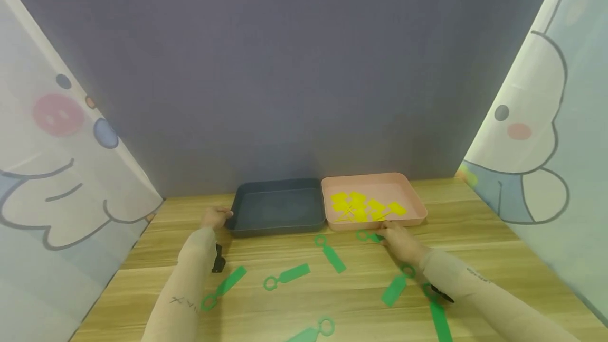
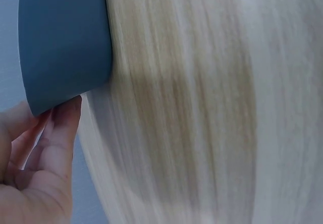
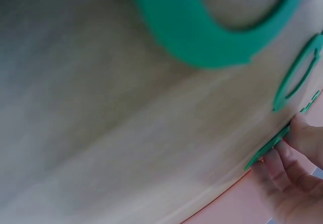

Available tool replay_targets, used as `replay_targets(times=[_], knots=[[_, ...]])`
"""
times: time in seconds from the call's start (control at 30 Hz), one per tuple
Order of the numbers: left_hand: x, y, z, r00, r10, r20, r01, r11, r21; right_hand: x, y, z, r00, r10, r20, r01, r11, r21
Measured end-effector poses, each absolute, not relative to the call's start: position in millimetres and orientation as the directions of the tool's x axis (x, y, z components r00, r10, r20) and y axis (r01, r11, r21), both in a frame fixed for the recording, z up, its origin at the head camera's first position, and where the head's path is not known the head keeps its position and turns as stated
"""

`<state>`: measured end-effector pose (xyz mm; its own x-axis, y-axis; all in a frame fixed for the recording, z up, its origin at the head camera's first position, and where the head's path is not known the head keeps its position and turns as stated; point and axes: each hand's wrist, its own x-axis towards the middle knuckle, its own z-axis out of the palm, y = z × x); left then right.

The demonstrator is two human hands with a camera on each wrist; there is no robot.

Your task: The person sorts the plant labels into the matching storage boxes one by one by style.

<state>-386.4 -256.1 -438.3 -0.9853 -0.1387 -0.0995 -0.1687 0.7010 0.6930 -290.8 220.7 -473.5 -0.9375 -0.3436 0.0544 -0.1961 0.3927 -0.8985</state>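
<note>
Apparently the step in hand is picking up a green tag (image 1: 374, 237): the right hand (image 1: 401, 240) pinches it between thumb and fingers just in front of the pink tray (image 1: 380, 186), which holds a cluster of yellow pieces (image 1: 359, 214). The left hand (image 1: 217, 217) grips the corner of the dark tray (image 1: 277, 210), just left of the pink tray. Other green tags (image 1: 294, 273) lie on the table (image 1: 353, 310), nearer the person than the pink tray. The next move likely calls for a firm pinch and a lift clear of the pink tray's near wall.
</note>
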Motion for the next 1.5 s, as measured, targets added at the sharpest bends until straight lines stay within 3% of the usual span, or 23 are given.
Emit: replay_targets(times=[0.1, 0.2, 0.27, 0.37, 0.67, 1.5], knots=[[-386.6, -255.4, -437.6, -0.986, -0.137, -0.092, -0.163, 0.704, 0.691, -291.6, 221.7, -471.4, -0.926, -0.368, 0.082, -0.273, 0.506, -0.818], [-386.3, -256.3, -437.9, -0.986, -0.136, -0.096, -0.164, 0.703, 0.692, -294.2, 223.3, -466.8, -0.893, -0.432, 0.129, -0.422, 0.702, -0.573], [-385.4, -257.0, -438.4, -0.986, -0.134, -0.1, -0.166, 0.704, 0.691, -296.0, 224.4, -464.9, -0.853, -0.488, 0.184, -0.522, 0.786, -0.333], [-383.9, -257.0, -439.5, -0.984, -0.14, -0.107, -0.174, 0.703, 0.69, -297.4, 225.0, -464.5, -0.818, -0.542, 0.192, -0.574, 0.788, -0.222], [-381.8, -251.9, -435.7, -0.985, -0.155, -0.078, -0.167, 0.725, 0.669, -298.1, 222.9, -457.4, -0.85, -0.506, 0.145, -0.524, 0.785, -0.329], [-391.8, -260.7, -440.0, -0.983, -0.143, -0.119, -0.185, 0.709, 0.68, -292.0, 222.9, -451.5, -0.818, -0.545, 0.185, -0.575, 0.779, -0.249]])
